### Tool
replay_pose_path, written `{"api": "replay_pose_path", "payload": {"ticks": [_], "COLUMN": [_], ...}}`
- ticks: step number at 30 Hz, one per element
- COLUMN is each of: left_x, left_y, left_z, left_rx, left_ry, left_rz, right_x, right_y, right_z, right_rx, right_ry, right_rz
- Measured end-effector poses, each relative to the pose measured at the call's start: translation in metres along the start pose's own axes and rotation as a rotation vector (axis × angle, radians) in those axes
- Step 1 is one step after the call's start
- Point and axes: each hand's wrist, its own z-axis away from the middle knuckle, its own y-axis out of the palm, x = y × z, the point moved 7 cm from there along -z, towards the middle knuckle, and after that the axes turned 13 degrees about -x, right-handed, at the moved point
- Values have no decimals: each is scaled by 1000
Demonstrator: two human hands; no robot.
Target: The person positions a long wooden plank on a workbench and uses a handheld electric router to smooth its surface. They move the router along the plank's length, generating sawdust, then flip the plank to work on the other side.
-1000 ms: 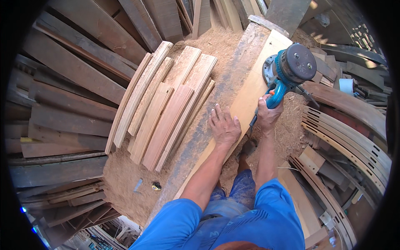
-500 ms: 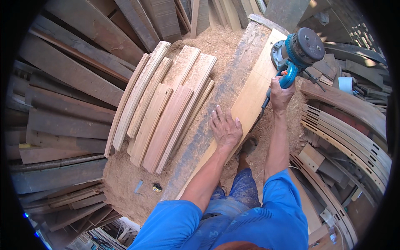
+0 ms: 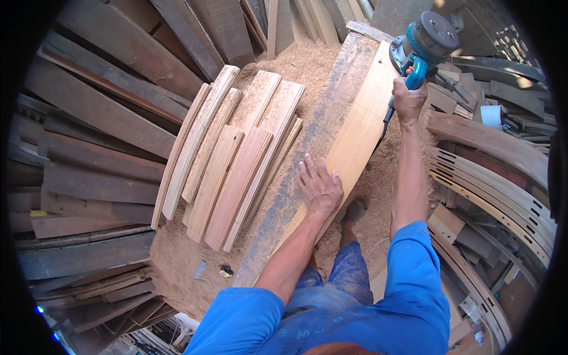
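A teal and black router [image 3: 427,41] with a pistol-style handle is at the far end of a long pale board [image 3: 362,127]. My right hand [image 3: 408,99] is wrapped round its handle, and a dark cord hangs from the grip. The router's round base sits at the board's far right edge; its bit is hidden. My left hand [image 3: 319,184] lies flat on the middle of the board with fingers spread. Under the board runs a worn, dusty workbench [image 3: 320,121].
Several grooved wooden strips [image 3: 239,160] lie left of the board amid sawdust [image 3: 177,263]. A tape measure [image 3: 226,271] rests near the bench's near left. Stacked planks [image 3: 100,142] line the left; slotted curved pieces [image 3: 491,195] and a white cup-like item [image 3: 491,116] are at right.
The router and my right hand have moved a little up and to the right, toward the board's far end. My left hand stays flat on the board. The whole view has shifted slightly.
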Motion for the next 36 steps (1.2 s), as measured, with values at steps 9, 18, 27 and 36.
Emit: {"api": "replay_pose_path", "payload": {"ticks": [9, 18, 27, 36], "left_x": [-2, 5, 11, 2], "left_y": [0, -3, -2, -8], "left_z": [0, -3, -5, -3], "left_rx": [-121, -199, -235, -209], "left_ry": [61, 42, 70, 56], "left_rz": [-81, -32, 23, 7], "right_x": [30, 95, 86, 62], "right_y": [-30, -117, -101, -69], "right_z": [53, 277, 272, 199], "right_rx": [52, 214, 136, 70], "right_ry": [21, 126, 130, 135], "right_rz": [73, 111, 132, 88]}}
